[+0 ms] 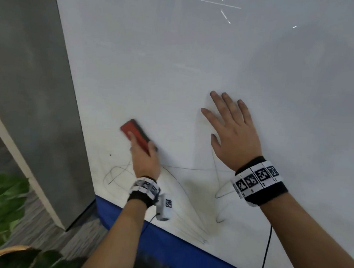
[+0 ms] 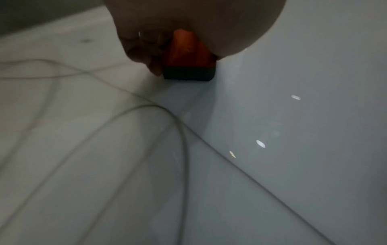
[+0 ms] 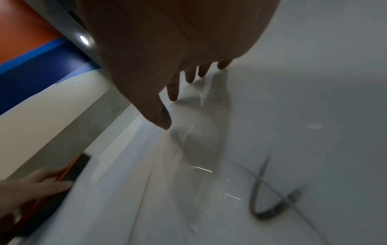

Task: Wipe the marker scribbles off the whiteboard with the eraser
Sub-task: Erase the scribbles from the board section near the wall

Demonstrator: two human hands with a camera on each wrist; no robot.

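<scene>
A large whiteboard (image 1: 176,61) fills the head view. Thin black marker scribbles (image 1: 179,187) loop across its lower part, also seen as faint lines (image 2: 125,119) in the left wrist view and as a dark loop (image 3: 263,199) in the right wrist view. My left hand (image 1: 143,158) grips a red eraser (image 1: 134,134) with a black felt pad (image 2: 189,74) pressed to the board, just above the left scribbles. My right hand (image 1: 230,133) lies flat on the board with fingers (image 3: 173,89) spread, to the right of the eraser and above the scribbles.
A grey wall panel (image 1: 40,84) borders the board on the left. A blue strip (image 1: 175,247) runs along the board's bottom edge. Green plant leaves (image 1: 0,201) sit at the lower left. A black cable (image 1: 267,249) hangs from my right wrist.
</scene>
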